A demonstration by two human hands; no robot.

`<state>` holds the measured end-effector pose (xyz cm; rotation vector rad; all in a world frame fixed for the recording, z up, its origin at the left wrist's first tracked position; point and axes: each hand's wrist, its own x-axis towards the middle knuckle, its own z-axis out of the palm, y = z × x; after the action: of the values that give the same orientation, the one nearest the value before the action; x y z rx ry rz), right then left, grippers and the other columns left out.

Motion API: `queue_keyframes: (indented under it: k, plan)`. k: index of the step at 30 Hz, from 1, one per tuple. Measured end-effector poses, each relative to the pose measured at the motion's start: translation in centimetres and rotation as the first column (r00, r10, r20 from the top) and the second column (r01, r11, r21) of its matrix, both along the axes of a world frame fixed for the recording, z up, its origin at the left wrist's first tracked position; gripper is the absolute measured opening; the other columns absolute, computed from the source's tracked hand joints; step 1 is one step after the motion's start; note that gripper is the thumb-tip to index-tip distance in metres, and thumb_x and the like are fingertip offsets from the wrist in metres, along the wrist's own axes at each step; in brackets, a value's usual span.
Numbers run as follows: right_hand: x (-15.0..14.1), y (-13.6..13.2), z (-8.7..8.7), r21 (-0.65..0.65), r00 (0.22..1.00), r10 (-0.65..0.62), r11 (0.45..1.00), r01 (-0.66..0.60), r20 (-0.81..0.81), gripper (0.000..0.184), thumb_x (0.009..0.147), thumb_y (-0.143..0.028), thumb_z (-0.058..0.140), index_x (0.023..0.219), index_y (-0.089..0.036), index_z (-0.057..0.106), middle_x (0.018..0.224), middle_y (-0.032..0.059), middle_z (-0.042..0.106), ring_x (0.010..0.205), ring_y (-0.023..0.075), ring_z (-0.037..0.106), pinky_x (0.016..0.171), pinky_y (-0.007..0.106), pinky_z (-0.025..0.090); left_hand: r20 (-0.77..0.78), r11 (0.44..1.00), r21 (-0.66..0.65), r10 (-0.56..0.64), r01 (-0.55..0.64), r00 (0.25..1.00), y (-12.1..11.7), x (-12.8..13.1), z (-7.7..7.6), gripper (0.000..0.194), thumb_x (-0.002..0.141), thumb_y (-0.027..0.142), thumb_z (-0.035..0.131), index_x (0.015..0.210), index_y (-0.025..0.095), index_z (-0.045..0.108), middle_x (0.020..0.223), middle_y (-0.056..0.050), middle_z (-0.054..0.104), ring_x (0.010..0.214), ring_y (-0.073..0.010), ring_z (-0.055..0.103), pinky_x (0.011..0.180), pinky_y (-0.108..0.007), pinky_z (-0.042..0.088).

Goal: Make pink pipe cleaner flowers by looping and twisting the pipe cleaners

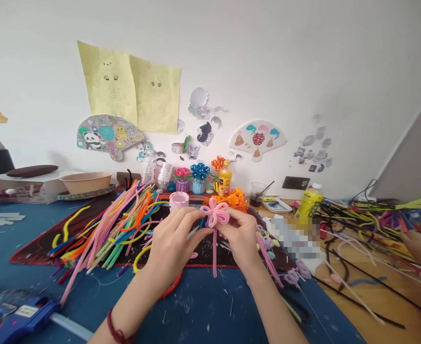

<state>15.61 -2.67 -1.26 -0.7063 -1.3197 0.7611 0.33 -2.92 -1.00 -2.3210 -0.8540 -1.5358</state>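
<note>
Pinching a pink flower (pixel 215 212) of pipe cleaner from both sides, the left hand (pixel 171 243) and right hand (pixel 241 236) close their fingertips on its loops above the dark mat (pixel 35 251), its stem hanging between them. Loose pipe cleaners (pixel 117 229) lie left.

Counted from my seat: two yellow drawings (pixel 130 91) taped on the wall, two paper fans (pixel 106 135) below them. Three small potted pipe-cleaner flowers (pixel 199 176) stood along the back. One glue gun (pixel 24 316), one tan bowl (pixel 85 182), two yellow bottles (pixel 225 178).
</note>
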Motion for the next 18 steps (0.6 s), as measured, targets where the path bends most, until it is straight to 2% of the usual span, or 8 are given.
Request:
queue_keyframes:
  k: [3, 6, 10, 15, 18]
  plan:
    - [0.1, 0.2, -0.1, -0.069, 0.999, 0.028, 0.997, -0.026, 0.027, 0.015, 0.067, -0.032, 0.076, 0.061, -0.019, 0.072, 0.058, 0.0000, 0.058, 0.055, 0.0154, 0.048, 0.053, 0.028, 0.039, -0.114, 0.978, 0.198, 0.082, -0.058, 0.990, -0.2, 0.1, -0.1, 0.018, 0.090, 0.025, 0.061, 0.106, 0.016, 0.057, 0.096, -0.008, 0.069, 0.084, -0.0194, 0.062, 0.074, -0.030, 0.050]
    - [0.2, 0.3, -0.2, -0.101, 0.997, 0.071, 0.993, -0.068, 0.022, 0.020, 0.065, -0.036, 0.079, 0.061, -0.018, 0.070, 0.058, -0.0007, 0.055, 0.055, 0.0139, 0.044, 0.051, 0.027, 0.036, -0.159, 0.959, 0.266, 0.146, -0.100, 0.976, -0.3, 0.0, -0.3, 0.014, 0.092, 0.014, 0.054, 0.106, 0.015, 0.057, 0.094, -0.009, 0.068, 0.079, -0.0189, 0.060, 0.070, -0.030, 0.048]
    - [0.4, 0.2, -0.1, -0.132, 0.989, 0.136, 0.983, -0.129, 0.051, 0.026, 0.066, -0.039, 0.079, 0.060, -0.017, 0.067, 0.054, -0.0023, 0.047, 0.052, 0.0117, 0.037, 0.050, 0.026, 0.032, -0.250, 0.936, 0.334, 0.197, -0.107, 0.948, 0.0, -0.8, -0.3, 0.020, 0.093, 0.009, 0.047, 0.108, 0.015, 0.058, 0.090, -0.009, 0.067, 0.075, -0.0185, 0.057, 0.066, -0.031, 0.045]
    - [0.7, 0.2, 0.1, -0.141, 0.988, 0.124, 0.984, -0.110, 0.096, 0.031, 0.067, -0.043, 0.077, 0.058, -0.016, 0.065, 0.055, -0.0017, 0.046, 0.054, 0.0123, 0.037, 0.051, 0.026, 0.030, -0.409, 0.948, 0.317, 0.135, 0.002, 0.902, 0.2, -1.5, 0.3, 0.026, 0.094, 0.007, 0.038, 0.112, 0.015, 0.056, 0.092, -0.008, 0.066, 0.075, -0.0182, 0.057, 0.067, -0.032, 0.046]
    - [0.9, 0.2, 0.0, -0.135, 0.984, 0.094, 0.988, -0.074, 0.154, 0.031, 0.068, -0.044, 0.075, 0.058, -0.016, 0.064, 0.057, -0.0007, 0.048, 0.057, 0.0140, 0.040, 0.054, 0.027, 0.033, -0.458, 0.955, 0.291, 0.192, -0.058, 0.868, -0.1, -1.2, 0.6, 0.017, 0.096, 0.014, 0.042, 0.100, 0.016, 0.058, 0.083, -0.005, 0.063, 0.072, -0.0176, 0.055, 0.064, -0.031, 0.044]
